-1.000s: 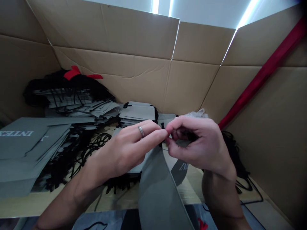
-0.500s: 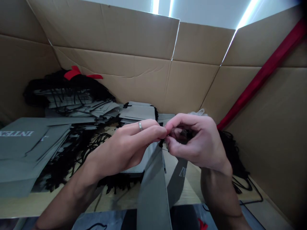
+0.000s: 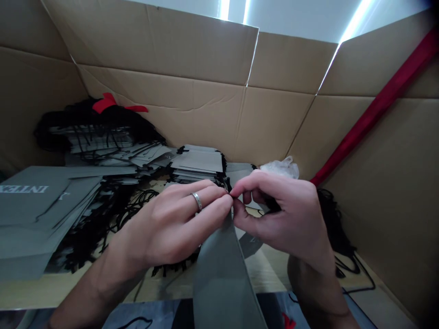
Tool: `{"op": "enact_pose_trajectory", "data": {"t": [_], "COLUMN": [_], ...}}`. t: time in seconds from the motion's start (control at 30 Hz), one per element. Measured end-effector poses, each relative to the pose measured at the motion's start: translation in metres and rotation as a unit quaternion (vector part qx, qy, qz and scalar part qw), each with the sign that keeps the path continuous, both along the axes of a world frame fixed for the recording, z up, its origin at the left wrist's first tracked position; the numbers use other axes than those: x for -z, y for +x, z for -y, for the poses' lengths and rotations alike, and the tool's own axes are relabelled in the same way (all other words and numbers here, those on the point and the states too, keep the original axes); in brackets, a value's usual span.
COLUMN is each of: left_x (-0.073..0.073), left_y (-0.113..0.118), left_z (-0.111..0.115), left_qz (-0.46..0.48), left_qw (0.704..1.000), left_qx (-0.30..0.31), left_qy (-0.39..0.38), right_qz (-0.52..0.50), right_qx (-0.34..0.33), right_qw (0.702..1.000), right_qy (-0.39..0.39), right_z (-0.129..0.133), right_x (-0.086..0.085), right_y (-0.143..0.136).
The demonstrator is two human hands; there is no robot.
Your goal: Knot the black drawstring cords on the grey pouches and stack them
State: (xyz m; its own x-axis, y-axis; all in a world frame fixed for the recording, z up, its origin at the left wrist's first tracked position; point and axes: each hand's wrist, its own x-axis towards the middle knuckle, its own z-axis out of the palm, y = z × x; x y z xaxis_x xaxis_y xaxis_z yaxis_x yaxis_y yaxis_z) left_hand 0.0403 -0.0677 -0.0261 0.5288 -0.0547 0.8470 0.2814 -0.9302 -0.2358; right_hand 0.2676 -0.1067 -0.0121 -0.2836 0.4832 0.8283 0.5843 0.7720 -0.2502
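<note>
A grey printed card piece point(image 3: 221, 278) hangs on edge in front of me, its lower part curving toward my lap. My left hand point(image 3: 187, 221), with a ring on one finger, pinches its upper end. The fingertips of my right hand point(image 3: 284, 217) close on a black cord point(image 3: 227, 184) at that same end, touching the left fingertips. Something dark sits inside the right hand's curled fingers. The exact spot where the cord meets the card is hidden by my fingers.
Grey printed cards point(image 3: 30, 219) with black cords lie stacked at left. Another stack point(image 3: 197, 160) stands behind my hands, near a clear plastic bag point(image 3: 281, 168). Black cords point(image 3: 334, 224) are heaped at right. Cardboard walls point(image 3: 192, 100) enclose the table point(image 3: 30, 294); a red strip point(image 3: 370, 114) slants along the right wall.
Both hands have dropped slightly, and the fingertips now press closer together over the cord. The card has bent more, its lower end swinging to the right. The plastic bag shows more.
</note>
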Motion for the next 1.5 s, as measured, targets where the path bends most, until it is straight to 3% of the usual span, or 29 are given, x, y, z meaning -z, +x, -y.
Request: {"op": "enact_pose_trajectory", "data": {"t": [0.13,0.3,0.4,0.63,0.8,0.9,1.0,1.07,1.17,1.33,1.5], "left_x": [0.003,0.003,0.001,-0.002,-0.002,-0.003,-0.003,-0.002,0.000,0.002,-0.001], "left_y": [0.003,0.005,0.006,0.012,0.012,0.010,0.008,0.008,0.009,0.009,0.009], "left_z": [0.002,-0.001,-0.006,-0.008,-0.010,-0.013,-0.015,-0.015,-0.012,-0.007,-0.007], "left_qz": [0.004,0.037,0.039,0.093,0.113,0.096,0.051,0.020,0.000,0.032,0.081], "left_qw": [1.000,0.998,0.996,0.988,0.976,0.983,0.996,0.999,0.999,0.999,0.995], "left_qx": [0.001,0.023,0.067,0.086,0.108,0.078,0.030,0.020,0.005,0.001,0.044], "left_qy": [-0.003,-0.038,-0.053,-0.086,-0.151,-0.133,-0.061,-0.033,-0.032,-0.025,-0.027], "right_qz": [0.031,-0.002,-0.035,-0.117,-0.172,-0.122,-0.007,0.056,0.105,0.032,-0.076], "right_qx": [0.002,-0.032,-0.061,-0.119,-0.149,-0.136,-0.077,-0.030,0.006,-0.010,-0.064], "right_qw": [0.999,0.999,0.998,0.979,0.955,0.972,0.997,0.997,0.991,0.996,0.995], "right_qy": [0.044,0.038,-0.006,-0.118,-0.193,-0.150,-0.027,0.041,0.077,0.078,-0.003], "right_z": [0.001,-0.001,-0.005,-0.009,-0.012,-0.015,-0.013,-0.010,-0.008,-0.009,-0.008], "right_x": [0.001,0.000,0.000,-0.002,-0.003,-0.002,0.000,0.001,0.002,0.004,0.003], "right_y": [0.001,0.000,-0.001,-0.004,-0.008,-0.004,0.002,0.005,0.007,0.002,-0.002]}}
